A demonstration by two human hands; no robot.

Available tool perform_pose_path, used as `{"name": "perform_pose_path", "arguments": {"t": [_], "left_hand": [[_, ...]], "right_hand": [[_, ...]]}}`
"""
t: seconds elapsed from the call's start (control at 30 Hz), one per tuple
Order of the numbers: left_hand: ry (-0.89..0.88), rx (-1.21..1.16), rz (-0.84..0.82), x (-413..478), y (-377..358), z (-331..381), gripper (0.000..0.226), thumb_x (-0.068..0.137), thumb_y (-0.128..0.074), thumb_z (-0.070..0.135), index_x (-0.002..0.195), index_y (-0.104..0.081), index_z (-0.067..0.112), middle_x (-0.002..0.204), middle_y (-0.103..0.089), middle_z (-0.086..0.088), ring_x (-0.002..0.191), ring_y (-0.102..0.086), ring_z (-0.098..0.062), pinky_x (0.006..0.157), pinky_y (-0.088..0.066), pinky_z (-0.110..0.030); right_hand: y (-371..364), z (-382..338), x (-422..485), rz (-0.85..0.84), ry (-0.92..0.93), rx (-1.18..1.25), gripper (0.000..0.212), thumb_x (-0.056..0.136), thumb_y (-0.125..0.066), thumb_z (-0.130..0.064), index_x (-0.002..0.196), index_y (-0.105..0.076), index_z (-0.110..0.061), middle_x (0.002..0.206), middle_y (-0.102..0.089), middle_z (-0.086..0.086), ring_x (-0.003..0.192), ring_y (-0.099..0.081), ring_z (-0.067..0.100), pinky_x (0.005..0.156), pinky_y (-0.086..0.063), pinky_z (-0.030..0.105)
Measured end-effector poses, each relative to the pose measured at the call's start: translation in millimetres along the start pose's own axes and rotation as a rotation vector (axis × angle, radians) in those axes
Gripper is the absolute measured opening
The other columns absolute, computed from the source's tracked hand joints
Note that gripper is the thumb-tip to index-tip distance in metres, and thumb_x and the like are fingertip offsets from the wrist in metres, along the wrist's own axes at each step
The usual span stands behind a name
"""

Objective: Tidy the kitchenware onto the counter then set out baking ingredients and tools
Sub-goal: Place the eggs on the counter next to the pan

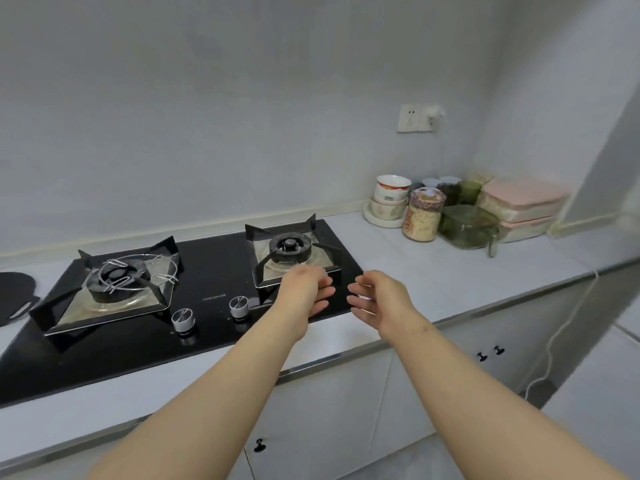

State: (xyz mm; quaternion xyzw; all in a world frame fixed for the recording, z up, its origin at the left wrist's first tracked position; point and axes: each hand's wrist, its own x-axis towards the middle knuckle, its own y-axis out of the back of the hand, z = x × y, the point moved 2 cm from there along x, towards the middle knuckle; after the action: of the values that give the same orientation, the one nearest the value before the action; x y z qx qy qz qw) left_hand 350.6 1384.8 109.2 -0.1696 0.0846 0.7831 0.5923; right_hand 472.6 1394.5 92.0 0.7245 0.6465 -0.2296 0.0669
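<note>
- counter (433, 268): pale run along the wall. the kitchenware in view sits grouped at its far right corner, so the tidying half looks largely done. the bare stretch between hob and corner looks like room for laying out.
- hob (214, 285): black glass, two burners, no flame showing. nothing stands on the right burner (291, 245).
- mat (14, 292): dark, flat on the counter at the far left edge, partly cut off.
- boxes (519, 206): two, pink-lidded, stacked, hard in the corner.
- dish (467, 225): green glass, just in front of the boxes; touching them or not, cannot tell.
- left hand (306, 289): over the hob's front right part, fingers loosely curled, holding nothing.
- right hand (377, 296): just beside the left, palm facing it, a gap between them, fingers slack, nothing in them. both hands free and reaching forward; reads as between steps.
- jar (422, 216): upright, patterned top, pale grainy fill, just left of the dish. likely an ingredient, parked with the rest and not yet set out.
- bowls (389, 195): small stack on a plate by the wall, behind the jar. cups behind them, too blurred to name.
- rack (131, 271): thin wire, lying on the left burner. the one piece off the counter; probably left to move. no baking tools laid out anywhere in view, so that half looks unstarted.
</note>
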Motion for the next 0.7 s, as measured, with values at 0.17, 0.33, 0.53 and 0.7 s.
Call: {"name": "perform_pose_path", "arguments": {"t": [0.17, 0.33, 0.53, 0.7], "left_hand": [[-0.154, 0.099, -0.243, -20.7, -77.5, 32.5, 0.013, 0.096, -0.048, 0.017, 0.107, -0.054, 0.012, 0.093, -0.063, -0.005, 0.083, -0.062, -0.015, 0.076, -0.051, -0.027], [-0.267, 0.15, -0.449, -41.1, -161.9, 50.3, 0.01, 0.095, -0.048, 0.014, 0.09, -0.055, 0.017, 0.085, -0.061, -0.003, 0.075, -0.061, -0.014, 0.07, -0.05, -0.026], [-0.374, 0.176, -0.67, -84.0, -282.2, 56.5, 0.014, 0.093, -0.046, 0.008, 0.084, -0.053, 0.017, 0.078, -0.059, -0.001, 0.068, -0.058, -0.013, 0.066, -0.047, -0.025], [-0.51, 0.326, -0.789, -108.4, -362.0, 62.5, 0.017, 0.093, -0.046, 0.009, 0.082, -0.054, 0.019, 0.079, -0.058, 0.001, 0.07, -0.058, -0.011, 0.069, -0.048, -0.026]], "right_hand": [[67.6, -57.6, -15.4, 0.177, 0.205, -0.005, 0.012, 0.093, -0.047, -0.014, 0.097, -0.057, -0.009, 0.088, -0.063, 0.007, 0.072, -0.059, 0.018, 0.057, -0.046, 0.026], [149.3, -107.6, -43.6, 0.346, 0.425, -0.036, 0.009, 0.091, -0.049, -0.01, 0.085, -0.055, -0.012, 0.076, -0.059, 0.004, 0.062, -0.054, 0.017, 0.059, -0.044, 0.025], [258.7, -160.0, -80.4, 0.587, 0.618, -0.178, 0.014, 0.09, -0.048, -0.01, 0.079, -0.055, -0.013, 0.075, -0.06, 0.003, 0.064, -0.055, 0.017, 0.062, -0.045, 0.028], [320.5, -184.8, -99.5, 0.779, 0.688, -0.344, 0.014, 0.089, -0.047, -0.016, 0.078, -0.056, -0.019, 0.09, -0.064, 0.004, 0.083, -0.061, 0.023, 0.08, -0.051, 0.04]]}}
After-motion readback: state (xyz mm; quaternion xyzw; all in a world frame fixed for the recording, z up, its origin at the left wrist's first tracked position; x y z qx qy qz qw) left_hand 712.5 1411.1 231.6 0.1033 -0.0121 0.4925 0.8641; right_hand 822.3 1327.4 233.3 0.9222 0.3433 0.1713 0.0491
